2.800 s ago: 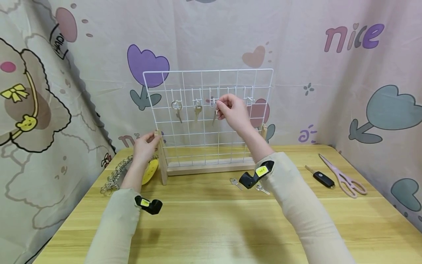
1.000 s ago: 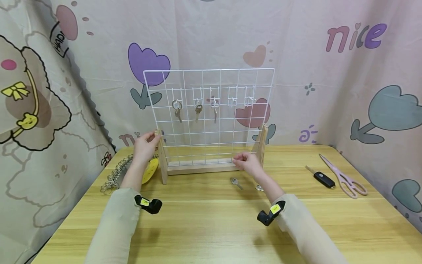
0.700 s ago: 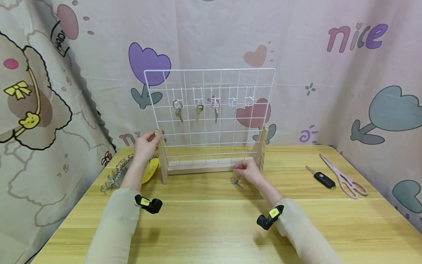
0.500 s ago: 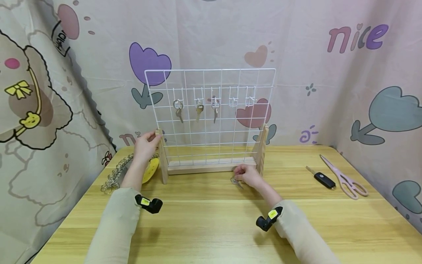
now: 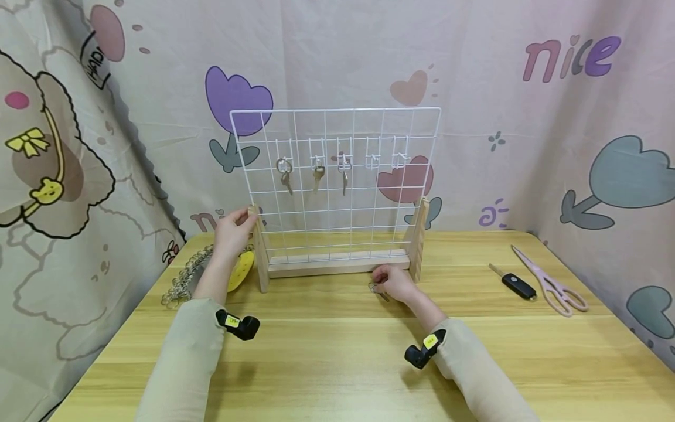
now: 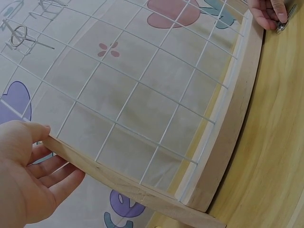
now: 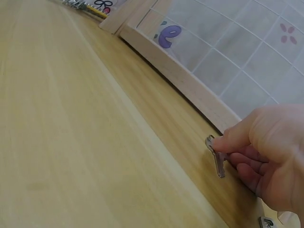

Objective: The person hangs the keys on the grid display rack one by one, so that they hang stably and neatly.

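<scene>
Key [image 7: 219, 166]: flat metal, its rounded head pinched between thumb and fingers of the right hand [image 5: 394, 283], just in front of the squared wooden base [image 5: 316, 270]; whether it is lifted off the wood-grained table [image 5: 316, 363] cannot be told.
Post [image 5: 259, 258]: pale smooth wood, clamped near its top by the left hand [image 5: 232, 235].
Grid [image 5: 335, 109]: thin white wire crossed into rectangles, three keys [image 5: 286, 183] hung from its hooks [image 5: 372, 159].
Scissors [image 5: 551, 288]: pink-handled, laid by a black-cased car key [image 5: 518, 286].

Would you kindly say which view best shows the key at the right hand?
The right wrist view: the key appears largest and clearest there. The head view shows it small, partly covered; the left wrist view, small near its top-right corner.
</scene>
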The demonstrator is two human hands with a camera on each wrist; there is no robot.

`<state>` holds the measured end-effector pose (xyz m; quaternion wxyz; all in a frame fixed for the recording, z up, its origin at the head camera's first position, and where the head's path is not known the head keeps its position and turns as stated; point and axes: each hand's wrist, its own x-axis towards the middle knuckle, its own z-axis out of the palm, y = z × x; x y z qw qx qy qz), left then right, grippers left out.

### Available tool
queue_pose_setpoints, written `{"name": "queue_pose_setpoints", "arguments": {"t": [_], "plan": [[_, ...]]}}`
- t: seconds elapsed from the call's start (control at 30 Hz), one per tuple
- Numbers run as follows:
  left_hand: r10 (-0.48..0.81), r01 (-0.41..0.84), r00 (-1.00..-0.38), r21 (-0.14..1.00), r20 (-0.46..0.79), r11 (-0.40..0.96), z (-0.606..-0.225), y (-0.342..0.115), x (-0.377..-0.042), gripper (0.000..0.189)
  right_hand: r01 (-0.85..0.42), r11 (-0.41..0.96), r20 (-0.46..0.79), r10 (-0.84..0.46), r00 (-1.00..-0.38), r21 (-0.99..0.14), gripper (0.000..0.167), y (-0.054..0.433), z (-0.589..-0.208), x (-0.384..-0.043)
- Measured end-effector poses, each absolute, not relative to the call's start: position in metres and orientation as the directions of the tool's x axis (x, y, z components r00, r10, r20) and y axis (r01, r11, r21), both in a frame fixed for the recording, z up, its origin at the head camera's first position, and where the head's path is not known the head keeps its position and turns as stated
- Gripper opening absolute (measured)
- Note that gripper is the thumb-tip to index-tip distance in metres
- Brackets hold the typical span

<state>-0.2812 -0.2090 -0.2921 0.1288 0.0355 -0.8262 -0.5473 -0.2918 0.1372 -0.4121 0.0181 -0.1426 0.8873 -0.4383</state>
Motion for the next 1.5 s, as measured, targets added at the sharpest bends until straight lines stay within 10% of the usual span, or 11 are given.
{"name": "queue_pose_setpoints", "arguments": {"t": [1.5], "plan": [[-0.2, 0.065, -0.967, 0.916, 0.155, 0.396, -0.2913, -0.2083, -0.2798, 0.057, -0.318, 0.65, 0.051, -0.395, -0.917, -0.69, 0.014, 0.1358, -0.4053, -0.2928]]}}
